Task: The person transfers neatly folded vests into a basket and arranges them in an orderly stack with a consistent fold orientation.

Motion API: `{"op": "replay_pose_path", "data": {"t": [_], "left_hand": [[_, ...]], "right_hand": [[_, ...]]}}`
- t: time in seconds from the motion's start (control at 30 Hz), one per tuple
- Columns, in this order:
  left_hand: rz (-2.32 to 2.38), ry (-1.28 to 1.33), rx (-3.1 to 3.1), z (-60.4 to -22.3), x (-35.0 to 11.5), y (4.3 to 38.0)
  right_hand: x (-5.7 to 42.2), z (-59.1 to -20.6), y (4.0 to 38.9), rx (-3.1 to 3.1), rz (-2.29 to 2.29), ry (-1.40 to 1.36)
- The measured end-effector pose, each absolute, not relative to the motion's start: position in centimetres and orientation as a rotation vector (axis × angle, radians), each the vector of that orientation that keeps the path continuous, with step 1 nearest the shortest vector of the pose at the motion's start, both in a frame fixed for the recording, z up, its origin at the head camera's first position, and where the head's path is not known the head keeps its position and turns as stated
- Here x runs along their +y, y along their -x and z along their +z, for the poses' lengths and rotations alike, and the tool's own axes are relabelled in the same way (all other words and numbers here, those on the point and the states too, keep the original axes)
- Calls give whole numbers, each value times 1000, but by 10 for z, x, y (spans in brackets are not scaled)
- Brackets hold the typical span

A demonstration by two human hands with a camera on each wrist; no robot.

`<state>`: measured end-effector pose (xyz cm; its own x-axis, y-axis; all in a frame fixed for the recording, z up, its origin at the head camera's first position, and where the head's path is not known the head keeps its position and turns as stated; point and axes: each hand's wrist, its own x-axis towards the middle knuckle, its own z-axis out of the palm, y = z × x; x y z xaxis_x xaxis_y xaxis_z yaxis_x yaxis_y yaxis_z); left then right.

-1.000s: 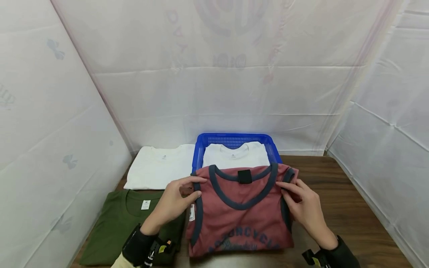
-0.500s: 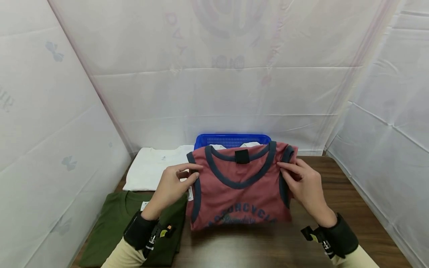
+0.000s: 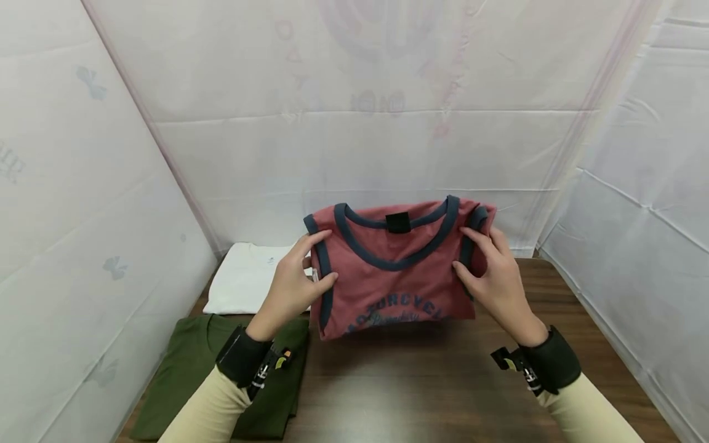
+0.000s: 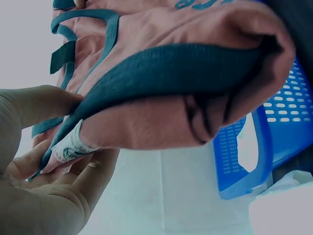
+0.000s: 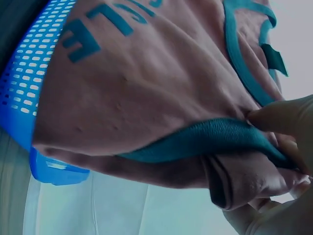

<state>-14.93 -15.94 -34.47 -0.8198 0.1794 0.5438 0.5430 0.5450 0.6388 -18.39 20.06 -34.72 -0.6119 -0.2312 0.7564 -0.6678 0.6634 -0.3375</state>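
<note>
A folded red tank top (image 3: 382, 283) with dark blue trim, a black neck label and blue lettering is held up over the far part of the table. My left hand (image 3: 290, 283) grips its left shoulder edge; in the left wrist view the thumb lies on the front, with fingers behind near a small white side tag (image 4: 72, 143). At the opposite edge, my right hand (image 3: 495, 280) pinches the fabric by the armhole trim. Beyond the tank top, the wrist views show a blue perforated basket (image 4: 264, 147), hidden behind it in the head view.
A folded white shirt (image 3: 240, 280) lies at the back left of the brown wooden table (image 3: 399, 387). In front of it lies a folded dark green shirt (image 3: 177, 375). White sheeting (image 3: 365, 154) rises behind the table and along both sides.
Both hands have raised the tank top and carried it away from me, from low in front of the basket until it covers the basket in the head view. The green and white shirts stay put.
</note>
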Motion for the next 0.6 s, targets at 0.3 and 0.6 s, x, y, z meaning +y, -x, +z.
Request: {"op": "replay_pose_path", "data": {"t": [0.3,0.6], "left_hand": [[-953,593,-2352,-333,-152,178],[-939,598,-2380,-334,-153,208]], "right_hand": [[195,-345,206,-2167,738,-616],[195,-343,226,-2237,725,-640]]}}
